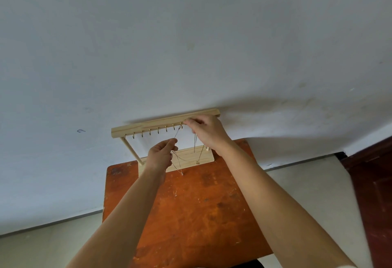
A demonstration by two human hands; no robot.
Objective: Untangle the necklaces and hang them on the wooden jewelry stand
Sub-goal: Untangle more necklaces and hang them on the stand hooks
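Observation:
A pale wooden jewelry stand [135, 129] with a row of brass hooks under its top bar stands at the far end of the orange table [191, 208]. My right hand [209, 133] pinches a thin chain necklace [177, 132] at the hooks near the bar's right part. Lower and to the left, my left hand [160, 154] pinches the same fine chain, whose loose length droops to a small pendant over the table. Another necklace [200, 155] hangs from the right side of the bar, down to the stand's base.
A white wall rises right behind the stand. The table is narrow, with pale floor on both sides. A dark red wooden door or cabinet [371, 183] stands at the right edge.

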